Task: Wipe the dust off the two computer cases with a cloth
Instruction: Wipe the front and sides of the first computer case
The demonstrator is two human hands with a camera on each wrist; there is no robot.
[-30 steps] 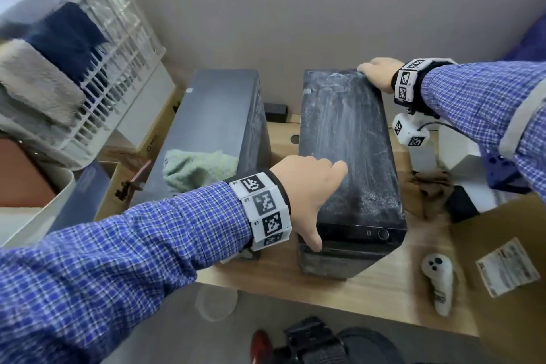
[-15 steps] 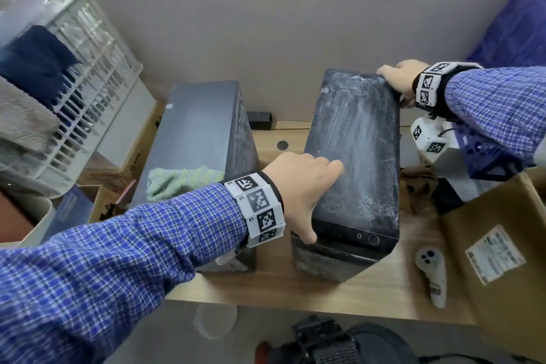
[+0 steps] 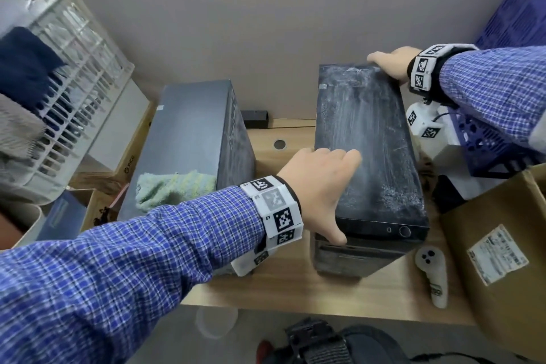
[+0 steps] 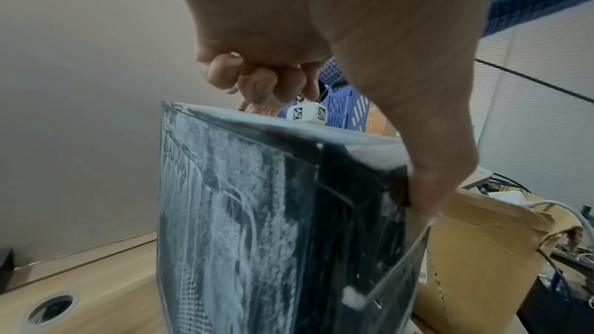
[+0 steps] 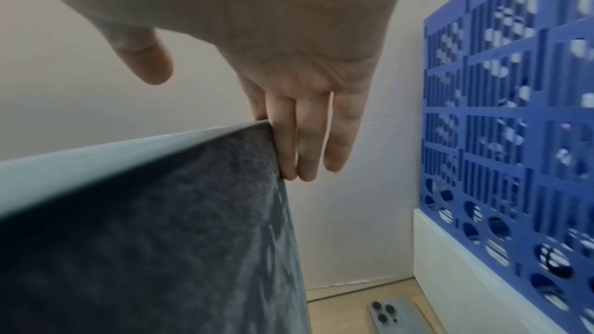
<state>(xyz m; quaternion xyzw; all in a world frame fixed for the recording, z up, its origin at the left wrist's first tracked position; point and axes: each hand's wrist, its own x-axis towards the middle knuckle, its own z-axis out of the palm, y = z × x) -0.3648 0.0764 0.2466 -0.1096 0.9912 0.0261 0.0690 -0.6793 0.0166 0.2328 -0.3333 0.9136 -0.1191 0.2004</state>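
Since the earlier frame the dusty case [image 3: 369,154] is shifted rightward, gripped by the left hand [image 3: 320,186] and right hand [image 3: 393,63], fingers curled over its edges.

Two computer cases [image 3: 369,156] side by side on desk [image 3: 295,289], cloth [image 3: 174,189] on left case [image 3: 183,151]

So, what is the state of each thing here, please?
Right case: upright, dusty, streaked.
Left case: upright, top looks clean.
Cloth: crumpled on left case, unheld.
Left hand: gripping right case's near corner.
Right hand: fingers over its far corner.
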